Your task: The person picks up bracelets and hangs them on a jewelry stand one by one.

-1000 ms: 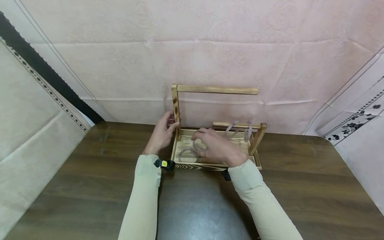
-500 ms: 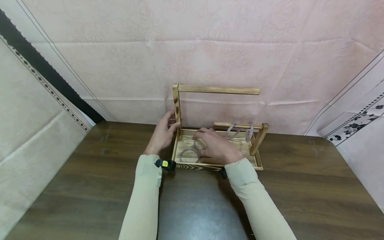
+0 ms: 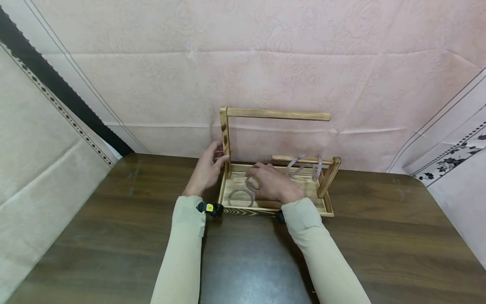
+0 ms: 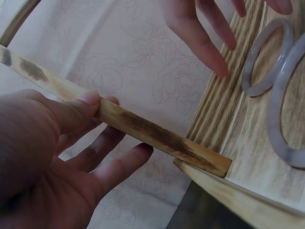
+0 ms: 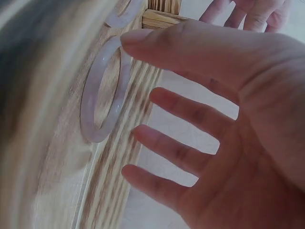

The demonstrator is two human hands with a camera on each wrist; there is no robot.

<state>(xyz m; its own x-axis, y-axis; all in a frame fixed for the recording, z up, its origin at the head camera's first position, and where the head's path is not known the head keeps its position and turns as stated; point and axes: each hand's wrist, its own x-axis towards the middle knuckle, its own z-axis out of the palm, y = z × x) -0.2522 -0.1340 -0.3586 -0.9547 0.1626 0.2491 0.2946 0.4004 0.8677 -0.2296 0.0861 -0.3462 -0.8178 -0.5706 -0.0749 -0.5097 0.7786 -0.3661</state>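
A wooden jewellery stand has a shallow tray, a tall post at the left with a high bar, and a shorter post at the right. My left hand holds the tall post, its thumb on one face and fingers behind. Two pale translucent bangles lie in the tray. The rear bangle is under my right hand, whose thumb tip meets its edge while the fingers are spread over the tray's back rim. Nearer the front left is the other bangle.
Two more bangles hang from the low bar, one of them a pale ring beside the short post. A dark brown wooden table carries the stand. Patterned pink cloth rises close behind it.
My right wrist and forearm have shifted slightly left, with the fingers still by the rear bangle. My left hand keeps its hold on the post. The whole head view has drifted a little.
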